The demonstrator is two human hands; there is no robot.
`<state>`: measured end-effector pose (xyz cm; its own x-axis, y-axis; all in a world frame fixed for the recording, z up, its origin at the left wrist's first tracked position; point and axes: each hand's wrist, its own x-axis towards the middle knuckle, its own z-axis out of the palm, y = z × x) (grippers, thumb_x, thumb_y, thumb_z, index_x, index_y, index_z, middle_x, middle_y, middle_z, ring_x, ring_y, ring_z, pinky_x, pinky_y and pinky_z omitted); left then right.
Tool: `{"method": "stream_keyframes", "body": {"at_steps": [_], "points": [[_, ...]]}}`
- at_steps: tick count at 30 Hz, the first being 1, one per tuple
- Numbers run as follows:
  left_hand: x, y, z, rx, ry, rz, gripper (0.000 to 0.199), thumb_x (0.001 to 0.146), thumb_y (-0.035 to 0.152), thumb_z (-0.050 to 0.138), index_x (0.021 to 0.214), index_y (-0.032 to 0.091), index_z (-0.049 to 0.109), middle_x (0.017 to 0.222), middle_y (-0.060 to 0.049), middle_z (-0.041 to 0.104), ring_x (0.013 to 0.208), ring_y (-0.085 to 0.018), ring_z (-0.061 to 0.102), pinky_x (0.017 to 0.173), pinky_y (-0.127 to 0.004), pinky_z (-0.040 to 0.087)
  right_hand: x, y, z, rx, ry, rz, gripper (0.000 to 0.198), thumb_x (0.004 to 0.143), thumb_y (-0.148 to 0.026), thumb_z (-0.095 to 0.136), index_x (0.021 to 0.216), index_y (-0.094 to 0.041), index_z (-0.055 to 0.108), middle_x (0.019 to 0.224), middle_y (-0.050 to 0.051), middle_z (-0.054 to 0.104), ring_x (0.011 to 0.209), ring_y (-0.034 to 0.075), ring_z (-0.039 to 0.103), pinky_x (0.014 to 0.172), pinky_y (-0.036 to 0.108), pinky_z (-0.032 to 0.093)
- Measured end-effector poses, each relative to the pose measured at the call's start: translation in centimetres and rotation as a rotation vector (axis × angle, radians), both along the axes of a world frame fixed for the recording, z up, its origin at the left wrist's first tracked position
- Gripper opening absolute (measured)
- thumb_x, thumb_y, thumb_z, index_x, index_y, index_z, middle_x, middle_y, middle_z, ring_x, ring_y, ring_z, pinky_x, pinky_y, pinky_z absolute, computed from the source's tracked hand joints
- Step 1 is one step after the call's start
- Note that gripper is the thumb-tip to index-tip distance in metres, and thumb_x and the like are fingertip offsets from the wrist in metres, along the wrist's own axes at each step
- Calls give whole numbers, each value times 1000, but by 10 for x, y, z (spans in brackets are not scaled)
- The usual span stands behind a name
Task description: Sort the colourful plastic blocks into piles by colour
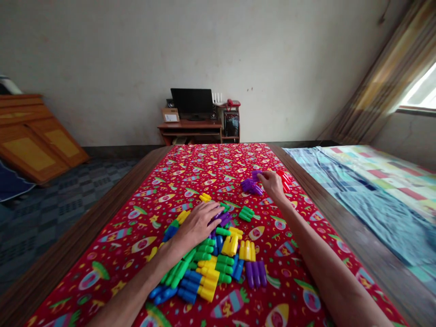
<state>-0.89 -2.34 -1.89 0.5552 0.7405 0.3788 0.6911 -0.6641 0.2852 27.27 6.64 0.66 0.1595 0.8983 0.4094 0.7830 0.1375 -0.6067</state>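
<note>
Purple ribbed plastic blocks (250, 186) are lying right of frame centre, just left of the nearer right hand (272, 184), which is pinching another purple ribbed block (256, 175), while the left hand (200, 221), its grip hidden, is resting over a multicoloured plastic-block heap (207, 273) at lower centre.

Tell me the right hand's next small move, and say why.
Probably, set the purple piece down beside the other purple blocks and loosen the right hand's grip: its fingertips appear to pinch that piece right next to them, while the left hand rests on the mixed-colour pile.
</note>
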Motion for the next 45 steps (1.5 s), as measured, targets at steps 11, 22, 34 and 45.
{"method": "stream_keyframes", "body": {"at_steps": [11, 22, 34, 45], "points": [[-21, 9, -5, 33, 47, 62, 35, 83, 29, 66, 117, 19, 65, 111, -9, 68, 106, -24, 61, 96, -39, 50, 0, -16, -7, -93, -399, -58, 29, 93, -23, 43, 79, -13, 67, 77, 10, 65, 68, 15, 55, 58, 26, 29], [-29, 12, 32, -223, -149, 300, 39, 81, 24, 58, 119, 21, 66, 106, -8, 74, 94, -25, 70, 84, -34, 53, -79, -74, 11, -51, -380, 911, 10, 84, -17, 61, 87, -19, 70, 77, 2, 68, 69, 11, 57, 59, 20, 35], [-31, 17, 27, -197, -246, 273, 48, 69, 25, 65, 116, 20, 67, 99, -7, 72, 84, -22, 68, 78, -33, 54, -39, -30, 16, 25, -499, 328, 25, 92, -25, 54, 113, -15, 64, 112, 15, 65, 104, 25, 57, 85, 33, 43], [-26, 13, 27, -395, -509, 255, 43, 75, 46, 66, 107, 18, 70, 86, -5, 75, 79, -23, 70, 69, -32, 56, -37, -33, 6, 171, -235, 430, 29, 96, -31, 46, 100, -15, 69, 93, 13, 70, 88, 23, 64, 79, 32, 47]]}}
